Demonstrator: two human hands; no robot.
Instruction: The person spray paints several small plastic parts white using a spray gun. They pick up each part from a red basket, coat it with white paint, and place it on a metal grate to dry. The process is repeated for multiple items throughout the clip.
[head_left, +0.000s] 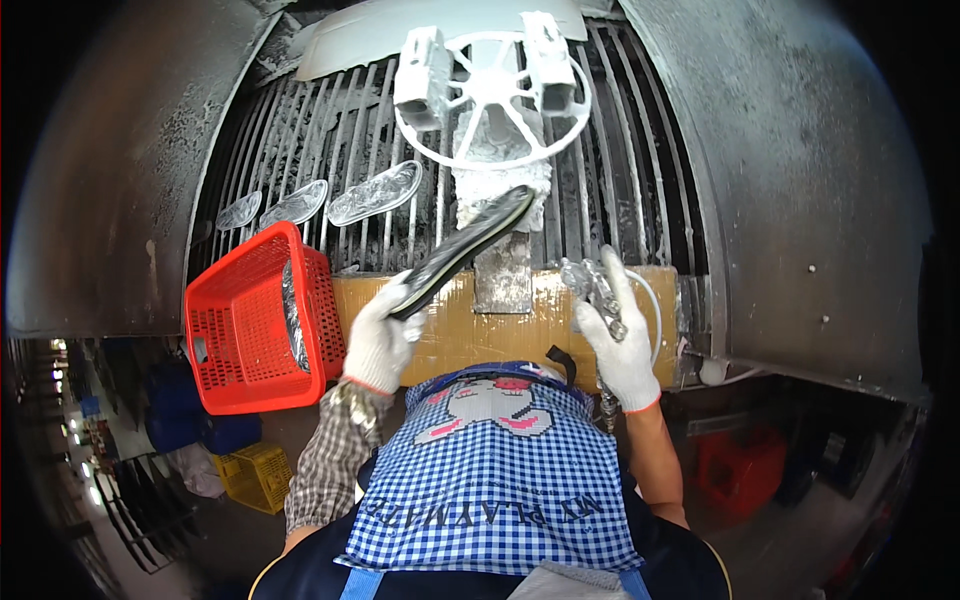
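Observation:
My left hand, in a white glove, is closed around the near end of a dark shoe sole with a pale green edge. The sole slants up and right, its far end in front of the white-crusted wheel stand. My right hand, gloved too, grips a metal spray gun on a pale hose. Its fingers partly hide the gun. On the bars at the left lie several sole-shaped pieces, silvery and glossy.
A red plastic basket stands by my left hand with a dark, shiny piece inside. Brown tape-covered cardboard runs along the front of the slatted grate. Metal side walls flank it. Behind me is a yellow crate.

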